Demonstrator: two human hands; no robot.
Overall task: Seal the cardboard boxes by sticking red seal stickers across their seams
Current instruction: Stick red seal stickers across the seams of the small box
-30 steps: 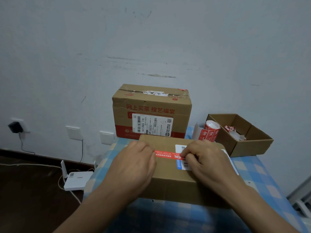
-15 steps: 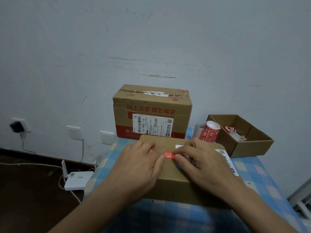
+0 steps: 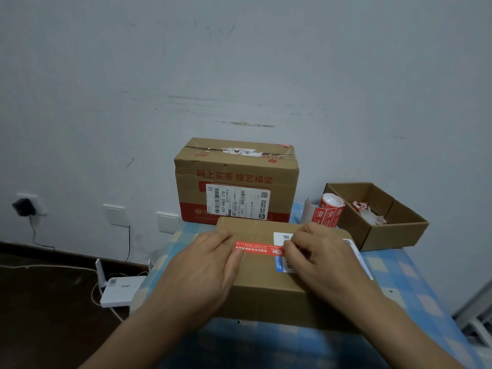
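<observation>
The red seal sticker (image 3: 259,247), thin, limp and tacky by my judgement, lies across the top of the near cardboard box (image 3: 269,283), best pressed at its ends, where the left hand (image 3: 205,265) and right hand (image 3: 323,258) rest flat, fingers together.

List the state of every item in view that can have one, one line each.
Flat brown cardboard box: closed, lying on the checked table.
Red seal sticker strip: flat on the box top, a hand on each end.
Left hand: fingers pressing the sticker's left end.
Right hand: fingertips on its right end.
Tall printed cardboard box: closed, upright.
Small brown cardboard tray: open, scraps inside.
Red sticker roll: beside the tray.
</observation>
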